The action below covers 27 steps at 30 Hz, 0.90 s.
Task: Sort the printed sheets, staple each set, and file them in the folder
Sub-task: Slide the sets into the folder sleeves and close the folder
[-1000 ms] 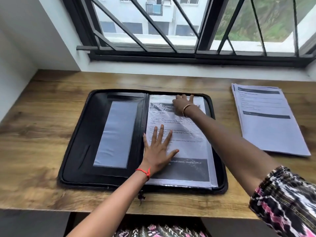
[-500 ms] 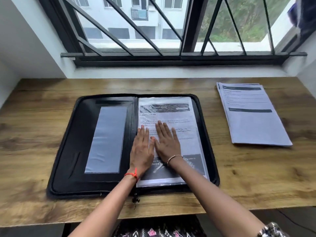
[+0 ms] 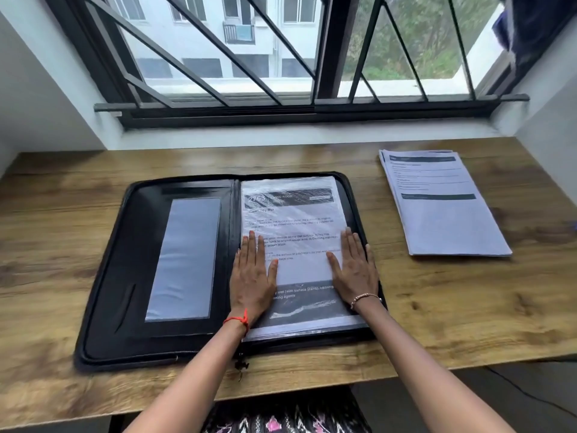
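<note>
Wooden desk (image 3: 452,323) runs beneath a barred window, and across its near edge both forearms reach onto the open black folder (image 3: 103,292). The left hand (image 3: 251,276) lies palm down with straight, closed fingers on the spine-side edge of the filed set (image 3: 296,220). The right hand (image 3: 354,270) lies just as flat on that page's outer edge. Neither hand grasps anything; both only press.

Half a second ago the hands sat side by side at the page's middle. They have since slid apart to its two edges, which looks like a smoothing stroke. By my reading this set is now seated in its plastic sleeve and its filing is all but finished.

The filed set runs from under both palms to beyond the fingertips, up to the folder's far edge. Left of the left hand is the folder's other leaf with its clear pocket (image 3: 184,260). Well off to the right of the right hand and somewhat farther away, clear of the folder, a stack of printed sheets (image 3: 443,207) waits. Whether it is stapled cannot be told, and no stapler is in view. Farthest back stands the window (image 3: 281,57).
</note>
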{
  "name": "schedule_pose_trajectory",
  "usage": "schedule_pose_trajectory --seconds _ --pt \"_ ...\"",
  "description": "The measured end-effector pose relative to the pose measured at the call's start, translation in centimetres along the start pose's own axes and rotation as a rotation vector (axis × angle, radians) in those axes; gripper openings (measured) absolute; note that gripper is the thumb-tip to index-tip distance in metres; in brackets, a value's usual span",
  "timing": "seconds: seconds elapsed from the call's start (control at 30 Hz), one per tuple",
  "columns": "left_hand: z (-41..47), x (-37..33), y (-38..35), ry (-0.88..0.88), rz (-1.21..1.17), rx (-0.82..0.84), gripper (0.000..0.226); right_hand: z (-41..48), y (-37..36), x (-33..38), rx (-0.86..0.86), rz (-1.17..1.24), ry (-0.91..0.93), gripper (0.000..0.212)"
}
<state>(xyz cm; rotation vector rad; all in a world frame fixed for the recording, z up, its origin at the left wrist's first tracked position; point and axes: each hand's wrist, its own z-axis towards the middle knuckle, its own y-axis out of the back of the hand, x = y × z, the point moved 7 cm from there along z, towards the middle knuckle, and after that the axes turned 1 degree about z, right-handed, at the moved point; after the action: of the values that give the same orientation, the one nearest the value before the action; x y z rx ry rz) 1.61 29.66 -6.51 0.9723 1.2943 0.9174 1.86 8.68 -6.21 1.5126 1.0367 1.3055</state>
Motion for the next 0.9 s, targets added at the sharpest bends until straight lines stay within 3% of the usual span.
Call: schedule_pose_trajectory --seconds 0.1,0.2,0.37,0.47,0.67,0.8,0.9 --pt "0.1 0.1 0.3 0.012 -0.067 -0.003 0.077 -0.2 0.6 0.8 -0.066 -0.019 -0.021 0.079" --pt "0.0 0.1 1.5 0.032 -0.350 -0.062 0.070 -1.9 0.6 4.5 -0.183 -0.007 0.068 0.071" --pt "-0.8 0.8 3.2 0.069 -0.693 -0.144 0.069 -5.4 -2.4 12.3 -0.062 0.006 0.277 0.060" --pt "-0.7 0.7 3.0 0.044 -0.644 -0.120 0.069 -6.2 -3.4 13.0 0.041 -0.058 0.290 0.064" --pt "-0.6 0.1 2.1 -0.004 -0.408 -0.104 0.062 -6.0 -3.3 7.5 0.059 -0.074 0.132 0.073" --pt "-0.5 0.2 2.0 -0.021 -0.418 -0.112 0.062 -6.5 -2.0 3.6 -0.025 0.074 0.042 0.081" --pt "-0.5 0.7 2.2 -0.001 -0.517 -0.151 0.056 -6.5 -0.8 2.1 -0.053 0.204 -0.045 0.070"
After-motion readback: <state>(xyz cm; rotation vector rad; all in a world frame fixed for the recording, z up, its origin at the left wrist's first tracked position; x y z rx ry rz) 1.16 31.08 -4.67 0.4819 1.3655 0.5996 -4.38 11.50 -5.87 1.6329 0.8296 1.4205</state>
